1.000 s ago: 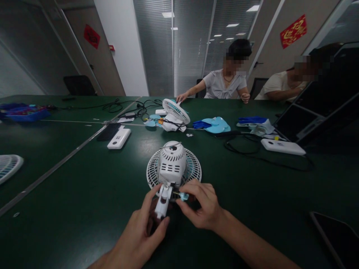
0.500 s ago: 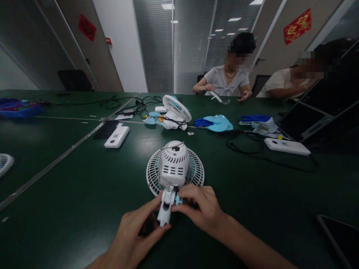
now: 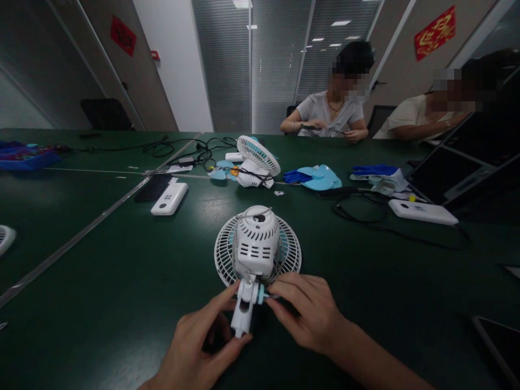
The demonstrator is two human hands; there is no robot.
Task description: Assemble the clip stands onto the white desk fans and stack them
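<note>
A small white fan (image 3: 259,244) lies face down on the dark green table, its vented motor housing upward and its round grille flat beneath. A thin grey cord is wound around the housing. From the near side of the fan a white bracket (image 3: 242,318) points toward me. My left hand (image 3: 193,341) grips this bracket between thumb and fingers. On the bracket's right side sits a light-blue knob (image 3: 261,294). The thumb and fingertips of my right hand (image 3: 311,309) are closed at the knob's outer end, partly hiding it.
Beyond lie a second fan (image 3: 258,157), light-blue fan blades (image 3: 323,177), blue gloves (image 3: 374,172) and black cables. White power banks (image 3: 169,199) lie left and right (image 3: 422,212). A dark flat device (image 3: 498,344) is at near right. Two people sit across the table.
The blue knob has turned, and my right fingertips sit slightly farther out along it. My left hand keeps its hold. Across the table, one person's hands have come together.
</note>
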